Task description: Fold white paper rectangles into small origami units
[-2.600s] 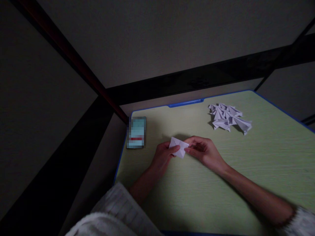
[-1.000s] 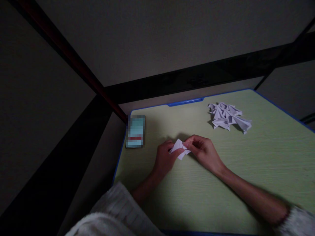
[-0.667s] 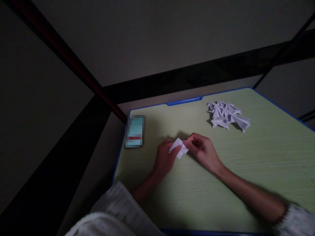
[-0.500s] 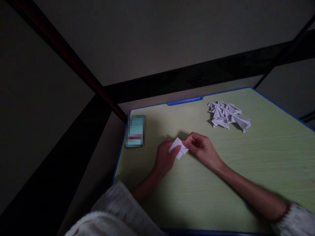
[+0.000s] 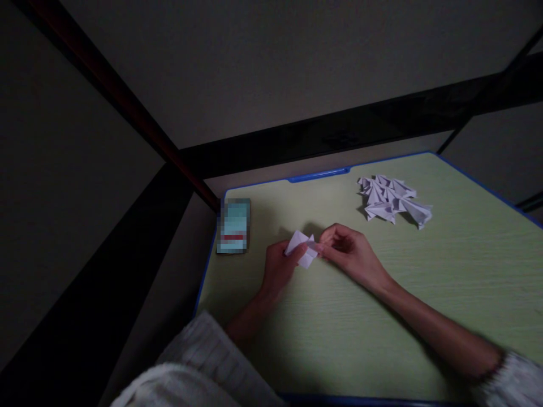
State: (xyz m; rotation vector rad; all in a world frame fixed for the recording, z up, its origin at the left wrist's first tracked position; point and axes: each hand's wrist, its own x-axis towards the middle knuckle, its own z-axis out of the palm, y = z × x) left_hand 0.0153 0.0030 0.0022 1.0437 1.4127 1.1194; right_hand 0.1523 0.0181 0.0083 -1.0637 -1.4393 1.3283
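Observation:
A small piece of folded white paper [image 5: 300, 239] is held between my two hands, over the table's left half. My left hand [image 5: 280, 265] grips its left side, with the thumb lying on top of the paper. At its right edge, the thumb and fingers of my right hand [image 5: 350, 249] pinch a corner. One small flap stands up near the right side of the paper. The fingers under the paper are hidden.
Several folded white paper pieces [image 5: 384, 198] lie in a pile at the back right of the pale table [image 5: 424, 271]. A phone [image 5: 234, 226] with a blurred screen lies at the left. A blue strip [image 5: 319, 175] sits on the far edge, before a wall.
The paper and my left hand have shifted slightly left and up. A small flap now stands up at the paper's right side. My right hand still pinches that side.

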